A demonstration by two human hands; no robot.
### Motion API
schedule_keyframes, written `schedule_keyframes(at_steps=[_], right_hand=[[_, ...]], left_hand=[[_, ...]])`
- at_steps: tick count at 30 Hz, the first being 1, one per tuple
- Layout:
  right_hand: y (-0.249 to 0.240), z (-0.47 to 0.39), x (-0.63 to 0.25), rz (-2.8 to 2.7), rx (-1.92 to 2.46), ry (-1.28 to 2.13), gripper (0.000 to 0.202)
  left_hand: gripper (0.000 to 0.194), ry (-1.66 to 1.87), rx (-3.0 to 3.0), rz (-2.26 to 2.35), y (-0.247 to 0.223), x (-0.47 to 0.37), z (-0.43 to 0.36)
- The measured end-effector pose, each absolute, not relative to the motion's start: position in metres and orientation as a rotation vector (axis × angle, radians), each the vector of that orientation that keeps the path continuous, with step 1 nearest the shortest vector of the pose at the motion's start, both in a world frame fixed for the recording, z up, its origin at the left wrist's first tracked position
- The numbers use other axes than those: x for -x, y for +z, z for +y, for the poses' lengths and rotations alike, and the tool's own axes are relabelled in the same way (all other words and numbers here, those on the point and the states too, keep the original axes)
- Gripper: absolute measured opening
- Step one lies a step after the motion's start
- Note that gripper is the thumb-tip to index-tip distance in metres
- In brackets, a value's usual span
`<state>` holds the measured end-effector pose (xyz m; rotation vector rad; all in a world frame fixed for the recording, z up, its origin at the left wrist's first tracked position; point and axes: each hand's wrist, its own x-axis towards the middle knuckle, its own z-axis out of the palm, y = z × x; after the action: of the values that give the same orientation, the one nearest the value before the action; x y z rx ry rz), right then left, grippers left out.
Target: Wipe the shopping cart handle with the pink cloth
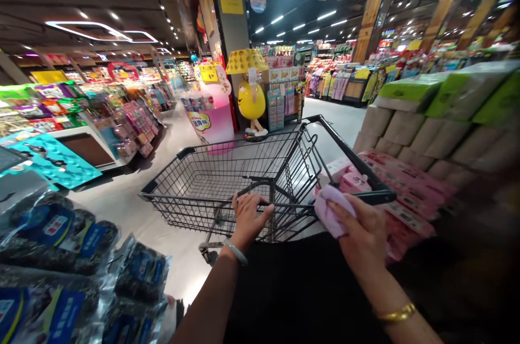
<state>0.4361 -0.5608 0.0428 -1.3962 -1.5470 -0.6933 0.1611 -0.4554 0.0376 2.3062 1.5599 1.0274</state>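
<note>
Lilac cloth (332, 209) ×1 | right grip (364, 230): clasping it | cart (195, 206) ×1 | left grip (249, 219): unclenched

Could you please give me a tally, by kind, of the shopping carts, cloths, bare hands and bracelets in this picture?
Shopping cart: 1
Lilac cloth: 1
Hands: 2 (left hand, right hand)
Bracelets: 2 (pale bangle, gold bracelet)
Total: 6
</note>
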Motion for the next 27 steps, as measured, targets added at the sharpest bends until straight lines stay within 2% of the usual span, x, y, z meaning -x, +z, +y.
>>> schedule_keyframes(at_steps=[2, 8, 10, 13, 18, 22, 27], right_hand=[[0.043, -0.564, -0.432, -1.454, 1.418, -0.69, 0.048], [0.038, -0.566, -0.422, -1.675, 1.333, -0.68, 0.047], [0.041, -0.566, -0.426, -1.533, 1.361, -0.692, 0.042], [0.04, -0.562, -0.432, -1.45, 1.363, -0.736, 0.041], [0.036, -0.56, -0.455, -1.615, 1.245, -0.719, 0.038], [0.05, -0.572, -0.474, -1.396, 1.415, -0.693, 0.028], [0.059, -0.585, -0.479, -1.538, 1.407, -0.655, 0.033]], left_hand=[[0.017, 1.021, -2.312, 1.576, 0.039, -0.158, -0.457], [0.018, 1.132, -2.303, 1.698, 0.049, -0.188, -0.475], [0.029, 1.156, -2.343, 1.551, 0.054, -0.212, -0.484], [0.039, 1.011, -2.377, 1.387, 0.059, -0.249, -0.491], [0.028, 0.797, -2.471, 1.3, 0.062, -0.274, -0.487], [0.027, 0.829, -2.458, 1.256, 0.062, -0.27, -0.483], [0.026, 0.862, -2.483, 1.258, 0.058, -0.26, -0.482]])
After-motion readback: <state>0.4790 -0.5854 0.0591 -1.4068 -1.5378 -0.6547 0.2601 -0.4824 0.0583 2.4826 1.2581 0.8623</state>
